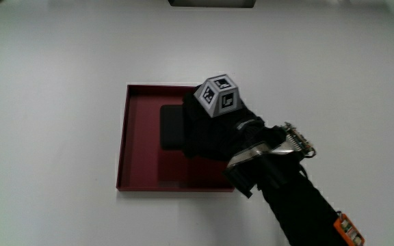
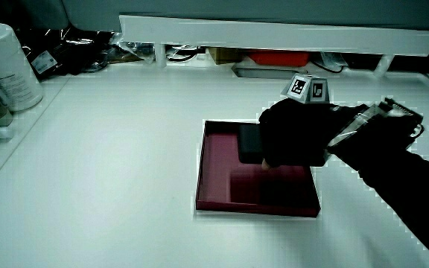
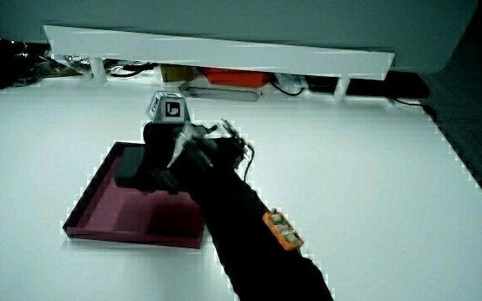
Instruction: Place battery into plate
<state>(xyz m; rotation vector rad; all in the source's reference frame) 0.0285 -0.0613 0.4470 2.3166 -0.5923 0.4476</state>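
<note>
A dark red square plate (image 1: 123, 137) with a low rim lies on the white table, and shows in both side views (image 2: 218, 160) (image 3: 132, 234). The hand (image 1: 214, 130) in its black glove, patterned cube (image 1: 219, 96) on its back, is over the plate's half nearer the forearm. Its fingers are curled on a flat black battery (image 1: 172, 126), which sticks out from under the hand. In both side views the battery (image 2: 248, 143) (image 3: 130, 177) hangs slightly above the plate's floor and casts a shadow on it. The fingertips are hidden under the hand.
A low white partition (image 2: 274, 33) runs along the table's edge farthest from the person, with cables and boxes under it. A white bottle (image 2: 6, 67) stands at a table corner near the partition. An orange tag (image 3: 281, 230) sits on the forearm.
</note>
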